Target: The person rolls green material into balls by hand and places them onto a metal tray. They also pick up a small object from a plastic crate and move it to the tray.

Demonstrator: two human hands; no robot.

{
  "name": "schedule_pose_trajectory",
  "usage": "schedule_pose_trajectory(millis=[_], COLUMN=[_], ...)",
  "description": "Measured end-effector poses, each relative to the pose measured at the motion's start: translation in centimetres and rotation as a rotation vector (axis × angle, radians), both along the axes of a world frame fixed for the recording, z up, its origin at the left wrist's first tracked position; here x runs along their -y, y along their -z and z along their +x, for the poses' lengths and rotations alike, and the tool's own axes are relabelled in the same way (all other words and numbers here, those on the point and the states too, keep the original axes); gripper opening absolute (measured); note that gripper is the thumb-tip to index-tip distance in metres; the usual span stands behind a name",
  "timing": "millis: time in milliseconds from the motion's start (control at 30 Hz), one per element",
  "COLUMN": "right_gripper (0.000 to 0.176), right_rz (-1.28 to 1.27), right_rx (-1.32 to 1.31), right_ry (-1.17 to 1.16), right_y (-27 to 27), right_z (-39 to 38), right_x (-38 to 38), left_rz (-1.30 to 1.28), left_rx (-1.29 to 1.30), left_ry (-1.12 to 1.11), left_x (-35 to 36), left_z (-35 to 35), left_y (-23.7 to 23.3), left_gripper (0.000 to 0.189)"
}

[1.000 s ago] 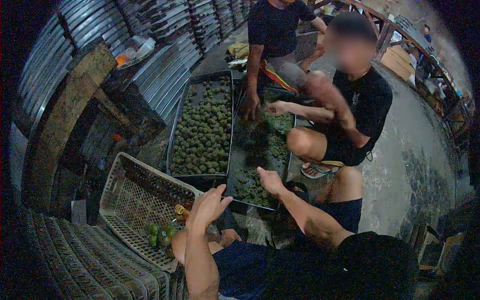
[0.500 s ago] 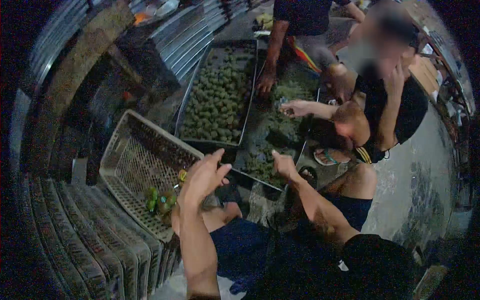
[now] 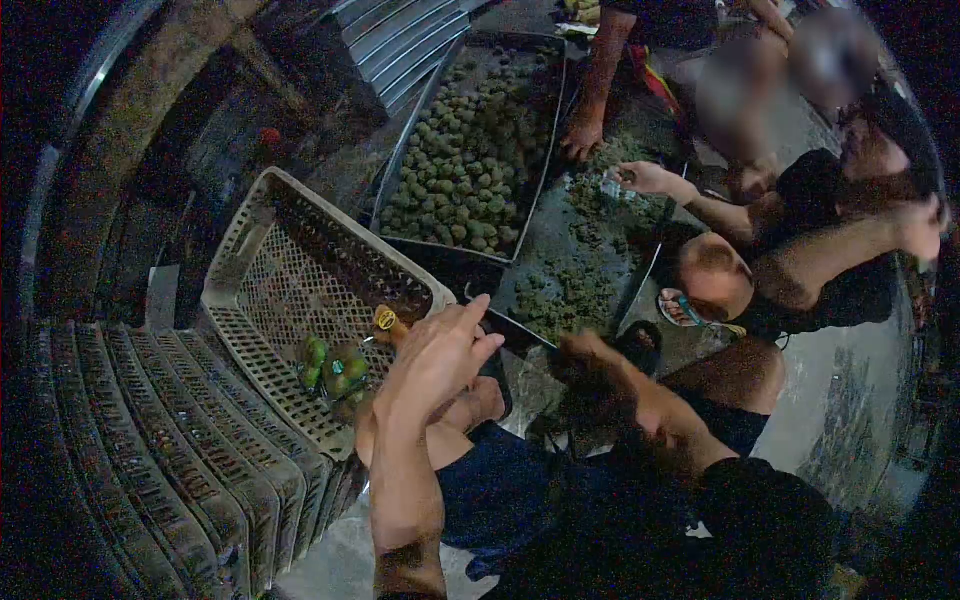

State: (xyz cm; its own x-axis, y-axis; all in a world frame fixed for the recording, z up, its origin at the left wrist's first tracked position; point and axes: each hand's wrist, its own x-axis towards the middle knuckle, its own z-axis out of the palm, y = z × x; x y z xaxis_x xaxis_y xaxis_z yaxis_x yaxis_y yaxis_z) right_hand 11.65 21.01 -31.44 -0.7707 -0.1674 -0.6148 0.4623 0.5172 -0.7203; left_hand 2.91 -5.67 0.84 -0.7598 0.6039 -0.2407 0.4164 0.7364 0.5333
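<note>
My left hand (image 3: 438, 362) is raised near the corner of a plastic crate (image 3: 228, 272), its fingers stretched out and nothing visible in them. My right hand (image 3: 588, 352) is smeared by motion at the near edge of a dark tray (image 3: 530, 262), so its fingers cannot be made out. Crumbly green-brown material (image 3: 572, 292) lies in this tray. Beside it stands another metal tray (image 3: 545, 70) with many round greenish balls (image 3: 470, 170). In the crate are green objects (image 3: 345, 372) and an orange-brown item with a round yellow label (image 3: 386, 318), partly hidden by my left hand.
A co-worker's hand (image 3: 583, 135) rests at the far part of the crumbly material's tray. Another person's hand (image 3: 645, 178) holds something clear above it. Stacked crates (image 3: 170, 430) stand at the lower left. Corrugated metal (image 3: 395, 40) is behind. Bent knees flank the tray.
The view has shifted, so the trays appear higher and farther right. My right hand has moved lower, toward the tray's near edge. The seated co-worker's arm has swung outward from the head.
</note>
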Motion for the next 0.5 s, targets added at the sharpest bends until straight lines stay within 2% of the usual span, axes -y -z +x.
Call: schedule_pose_trajectory(millis=[33, 100, 133, 167, 200, 233, 267, 300, 367, 400, 467, 500], right_gripper=[0.035, 0.036, 0.037, 0.037, 0.039, 0.042, 0.042, 0.046, 0.053, 0.055, 0.055, 0.055], right_rz=[-0.055, -0.540, -0.927, -0.925, -0.877, -0.829, -0.833, -0.421, -0.016, 0.250, 0.505, 0.489], right_rx=[0.091, 0.050, 0.118, 0.130, 0.005, -0.121, -0.116, -0.136, -0.145, -0.552, -0.400, -0.387], right_ry=[0.155, 0.527, 0.839, 0.839, 0.837, 0.833, 0.833, 0.402, -0.028, -0.410, -0.646, -0.644], right_y=[-1.7, -4.3, -7.0, -8.5, -9.6, -9.7, -9.0, -7.5, -0.7, 5.9, 2.4, 1.4], right_z=[-2.8, -7.8, -10.0, -11.9, -13.3, -14.1, -14.3, -14.5, -14.3, -13.7, -13.1, -12.6], right_x=[0.3, -0.5, -1.0, -1.2, -1.3, -1.3, -1.3, -1.5, -2.5, -3.1, 0.0, 0.3], left_rz=[0.021, 0.030, 0.041, 0.038, 0.035, 0.031, 0.026, 0.036, 0.039, 0.078, 0.133, 0.122], left_rx=[-0.017, -0.003, 0.005, 0.014, 0.032, 0.047, 0.050, 0.068, 0.092, 0.043, 0.014, 0.030], left_ry=[0.011, 0.023, 0.036, 0.031, 0.038, 0.047, 0.045, 0.046, 0.045, 0.058, 0.064, 0.067], left_x=[0.0, -0.3, -0.5, -0.7, -0.8, -0.8, -0.9, -0.8, -0.6, -0.6, -0.3, -0.3], left_z=[-0.1, -0.6, -0.9, -1.3, -1.7, -2.0, -2.3, -2.6, -3.1, -3.2, -3.3, -3.4], left_y=[0.1, -0.6, -0.8, -0.7, -0.6, -0.4, -0.2, 0.1, 0.6, 0.7, 1.7, 1.4], left_gripper=[0.050, 0.050, 0.049, 0.049, 0.049, 0.048, 0.048, 0.048, 0.047, 0.047, 0.048, 0.048])
